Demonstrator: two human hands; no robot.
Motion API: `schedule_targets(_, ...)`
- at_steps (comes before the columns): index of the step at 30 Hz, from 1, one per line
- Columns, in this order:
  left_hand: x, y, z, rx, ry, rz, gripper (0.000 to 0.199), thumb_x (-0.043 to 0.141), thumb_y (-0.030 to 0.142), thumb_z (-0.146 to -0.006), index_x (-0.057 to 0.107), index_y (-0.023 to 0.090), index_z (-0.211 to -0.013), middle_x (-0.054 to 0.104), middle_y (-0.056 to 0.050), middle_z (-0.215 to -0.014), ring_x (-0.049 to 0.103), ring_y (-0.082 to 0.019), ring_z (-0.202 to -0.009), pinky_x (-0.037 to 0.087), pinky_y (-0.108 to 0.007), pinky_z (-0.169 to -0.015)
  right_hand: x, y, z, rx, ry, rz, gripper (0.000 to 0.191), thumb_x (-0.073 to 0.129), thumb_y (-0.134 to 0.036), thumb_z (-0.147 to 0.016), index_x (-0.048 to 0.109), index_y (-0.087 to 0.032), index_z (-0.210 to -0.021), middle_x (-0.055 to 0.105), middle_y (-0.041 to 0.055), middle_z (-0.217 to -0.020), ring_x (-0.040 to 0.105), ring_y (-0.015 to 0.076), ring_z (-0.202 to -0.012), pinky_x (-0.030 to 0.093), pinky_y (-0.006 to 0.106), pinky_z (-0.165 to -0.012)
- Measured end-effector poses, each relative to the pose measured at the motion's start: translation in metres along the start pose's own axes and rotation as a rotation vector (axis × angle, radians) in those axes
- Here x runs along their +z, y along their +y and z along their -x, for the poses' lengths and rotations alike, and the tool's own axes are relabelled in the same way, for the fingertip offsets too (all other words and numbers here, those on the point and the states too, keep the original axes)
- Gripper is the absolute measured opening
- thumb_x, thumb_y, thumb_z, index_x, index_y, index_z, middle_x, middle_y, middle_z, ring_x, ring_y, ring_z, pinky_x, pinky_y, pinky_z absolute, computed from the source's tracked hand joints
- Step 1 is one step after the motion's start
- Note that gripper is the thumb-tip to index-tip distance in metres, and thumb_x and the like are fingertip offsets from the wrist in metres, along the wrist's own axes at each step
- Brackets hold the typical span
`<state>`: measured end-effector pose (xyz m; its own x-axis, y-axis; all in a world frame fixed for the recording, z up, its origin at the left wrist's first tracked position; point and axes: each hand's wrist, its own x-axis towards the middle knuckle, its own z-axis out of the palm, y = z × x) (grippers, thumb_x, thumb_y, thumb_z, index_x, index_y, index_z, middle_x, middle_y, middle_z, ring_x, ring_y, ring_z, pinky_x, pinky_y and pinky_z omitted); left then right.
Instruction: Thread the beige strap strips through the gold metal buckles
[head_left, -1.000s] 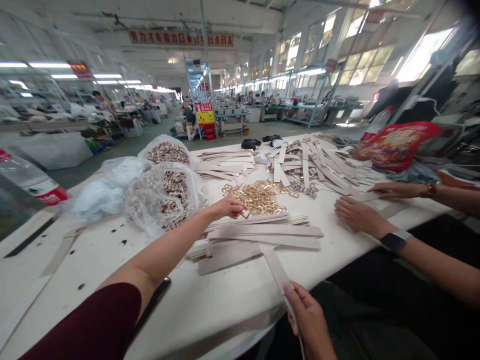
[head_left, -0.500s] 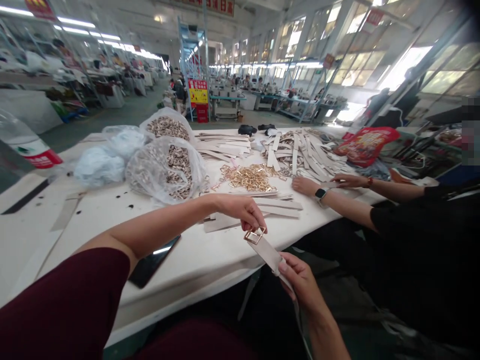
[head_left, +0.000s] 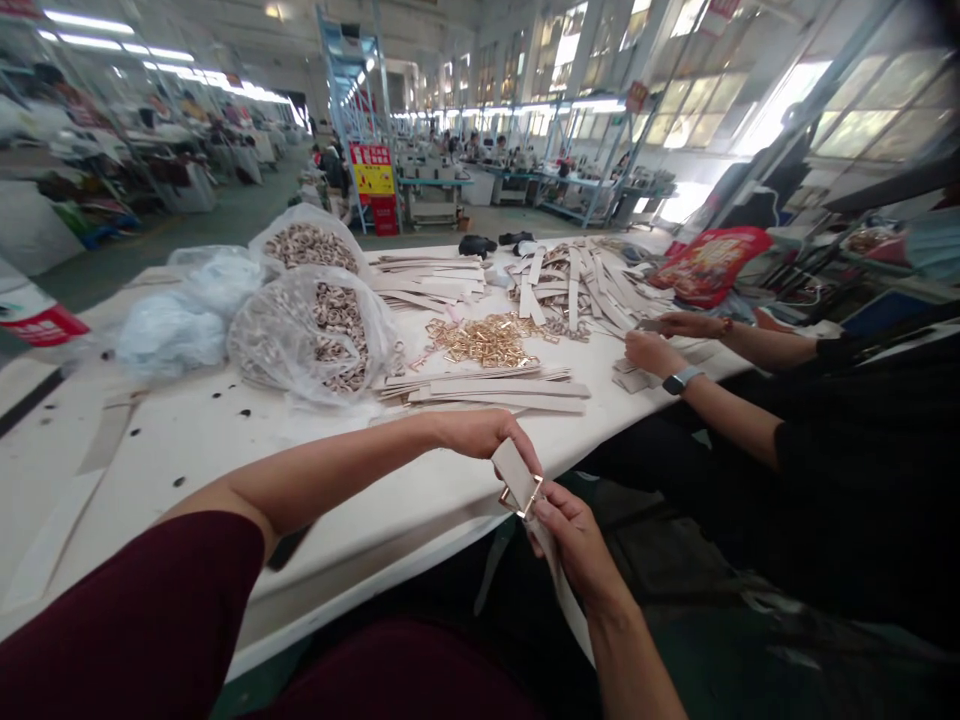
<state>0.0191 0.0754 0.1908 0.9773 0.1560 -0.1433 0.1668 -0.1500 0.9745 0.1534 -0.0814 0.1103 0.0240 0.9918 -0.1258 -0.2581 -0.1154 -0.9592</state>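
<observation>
In front of me, over the table's near edge, a beige belt strap (head_left: pixel 515 468) runs through a gold rectangular buckle (head_left: pixel 534 490). The strap's flat end sticks up past the frame, slanting to the upper left. My left hand (head_left: pixel 487 434) is closed at this end, its fingertips mostly hidden behind the strap. Just below the buckle, my right hand (head_left: pixel 576 535) pinches the belt between thumb and fingers. The rest of the belt hangs down past my right wrist. Several flat beige straps (head_left: pixel 502 388) lie stacked beyond my left hand.
A heap of gold buckles (head_left: pixel 487 341) lies mid-table. Clear bags (head_left: pixel 247 335) of small beige loops stand left of it, and a strap pile (head_left: pixel 600 285) lies behind. At right, a co-worker's hands (head_left: pixel 652 352) handle straps. A dark phone (head_left: pixel 289 548) is partly under my left forearm.
The buckle was at the strap's end; now the end sticks out through it. My right hand has moved up close to the buckle. The view has shifted slightly right.
</observation>
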Motion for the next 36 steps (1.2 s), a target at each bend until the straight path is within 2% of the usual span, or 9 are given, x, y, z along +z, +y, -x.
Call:
schedule_targets(3,0.000,-0.010,-0.006,-0.007,0.010,0.066,0.019,0.070,0.022,-0.068,0.076,0.016,-0.084,0.071,-0.008,-0.077,0.064,-0.022,-0.072,0.051,-0.029,-0.064,0.000,0.001,-0.001,-0.001,0.049,0.060,0.027,0.065,-0.042,-0.077,0.064,-0.016,-0.081,0.060,-0.0008,-0.062,0.049,0.0075,-0.047,0.037,0.018,-0.045)
schedule_targets(8,0.002,-0.035,0.002,0.028,0.363,0.278,0.035,0.060,0.041,-0.080,0.069,0.017,-0.104,0.064,-0.010,-0.097,0.059,-0.016,-0.077,0.050,-0.023,-0.061,-0.004,0.008,-0.002,0.011,0.245,0.139,0.031,0.063,-0.047,-0.076,0.059,-0.016,-0.070,0.052,-0.0050,-0.048,0.043,0.0067,-0.039,0.030,0.018,-0.040)
schedule_targets(10,0.012,-0.047,0.006,0.010,0.354,0.377,0.039,0.058,0.045,-0.080,0.067,0.016,-0.104,0.063,-0.009,-0.090,0.058,-0.014,-0.073,0.050,-0.024,-0.060,-0.003,0.010,-0.005,-0.001,0.283,0.162,0.030,0.064,-0.046,-0.076,0.060,-0.016,-0.073,0.053,-0.0048,-0.051,0.045,0.0075,-0.041,0.032,0.019,-0.041)
schedule_targets(13,0.032,-0.064,0.007,-0.018,0.321,0.376,0.033,0.069,0.041,-0.072,0.068,0.011,-0.086,0.062,-0.006,-0.072,0.056,-0.013,-0.063,0.048,-0.022,-0.055,-0.002,0.010,-0.008,-0.008,0.259,0.164,0.030,0.066,-0.045,-0.074,0.063,-0.016,-0.081,0.058,-0.0030,-0.058,0.052,0.0109,-0.048,0.039,0.021,-0.046)
schedule_targets(19,0.041,-0.081,-0.001,-0.062,0.519,0.519,0.031,0.072,0.039,-0.069,0.064,0.010,-0.073,0.058,-0.002,-0.058,0.053,-0.009,-0.052,0.046,-0.022,-0.053,-0.008,0.013,-0.005,0.066,0.148,0.152,0.031,0.068,-0.037,-0.073,0.065,-0.018,-0.098,0.067,0.0010,-0.078,0.062,0.0158,-0.067,0.046,0.024,-0.058)
schedule_targets(23,0.039,-0.082,-0.003,-0.029,0.576,0.550,0.029,0.073,0.036,-0.068,0.061,0.011,-0.075,0.056,0.000,-0.062,0.051,-0.009,-0.053,0.046,-0.022,-0.052,-0.012,0.017,0.000,0.095,0.128,0.128,0.026,0.067,-0.035,-0.074,0.065,-0.019,-0.094,0.065,0.0000,-0.075,0.062,0.0148,-0.065,0.045,0.023,-0.057)
schedule_targets(29,0.044,-0.083,0.002,0.006,0.848,0.644,0.041,0.074,0.033,-0.067,0.057,0.017,-0.100,0.055,0.001,-0.078,0.052,-0.009,-0.064,0.048,-0.022,-0.056,-0.013,0.021,0.002,0.132,0.147,0.114,0.027,0.065,-0.039,-0.077,0.064,-0.018,-0.093,0.062,-0.0005,-0.067,0.060,0.0132,-0.058,0.044,0.021,-0.051)
schedule_targets(34,0.060,-0.090,0.006,-0.133,0.570,0.491,0.037,0.074,0.035,-0.066,0.065,0.011,-0.092,0.064,-0.007,-0.085,0.057,-0.014,-0.070,0.044,-0.019,-0.054,-0.008,0.025,-0.008,0.109,0.125,0.058,0.032,0.069,-0.040,-0.072,0.063,-0.017,-0.094,0.064,0.0006,-0.073,0.061,0.0142,-0.060,0.045,0.022,-0.052)
schedule_targets(36,0.064,-0.092,0.005,-0.149,0.559,0.368,0.036,0.072,0.038,-0.066,0.067,0.009,-0.088,0.066,-0.007,-0.079,0.058,-0.015,-0.067,0.045,-0.020,-0.053,-0.004,0.026,-0.013,0.084,0.140,0.042,0.030,0.068,-0.042,-0.071,0.064,-0.017,-0.088,0.064,0.0007,-0.072,0.060,0.0145,-0.060,0.046,0.023,-0.054)
